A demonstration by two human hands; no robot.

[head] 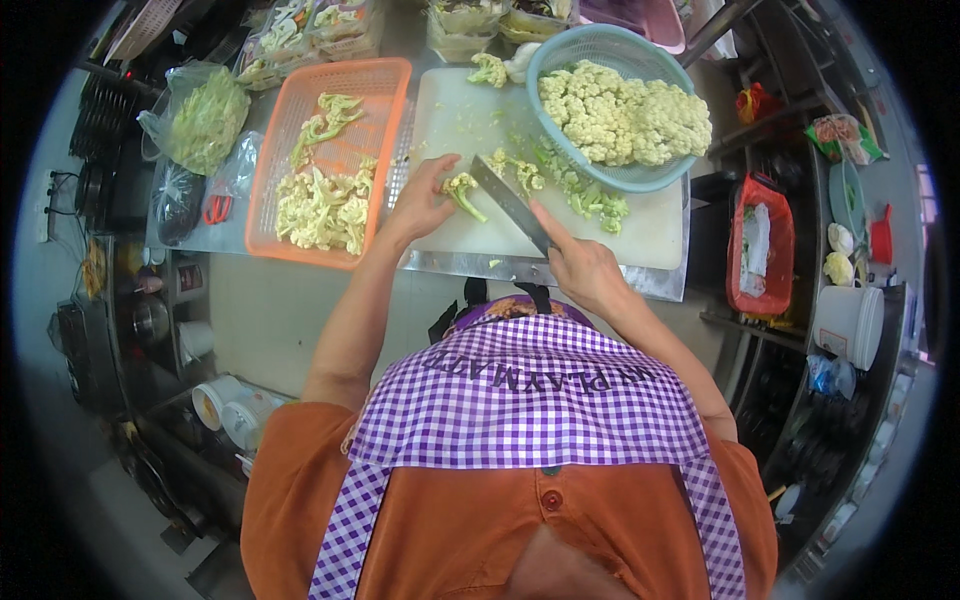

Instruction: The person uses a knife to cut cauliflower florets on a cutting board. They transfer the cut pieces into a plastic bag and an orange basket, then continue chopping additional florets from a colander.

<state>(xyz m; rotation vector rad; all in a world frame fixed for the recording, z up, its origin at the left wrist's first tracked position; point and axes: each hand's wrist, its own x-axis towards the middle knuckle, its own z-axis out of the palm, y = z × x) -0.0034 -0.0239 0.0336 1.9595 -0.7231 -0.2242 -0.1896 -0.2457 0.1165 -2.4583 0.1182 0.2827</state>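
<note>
My right hand (589, 274) grips a cleaver (512, 204), its blade slanting up and left over a white cutting board (465, 120). Left of the blade, my left hand (424, 199) is at a cauliflower floret (465, 196) with a green stem; whether its fingers grip the floret I cannot tell. Small cauliflower pieces (525, 174) lie just right of the blade, with green stem trimmings (592, 204) beyond them. An orange plastic basket (259, 180) at the left holds cut florets (326, 210). A blue colander (540, 97) heaped with cauliflower (622, 112) rests on the board's upper right.
A floret (489, 70) lies at the board's far edge. Clear plastic containers (461, 37) stand behind it. Left of the orange basket are a bag of green vegetables (202, 112) and red-handled scissors (217, 210). A red basket (761, 247) is at the right.
</note>
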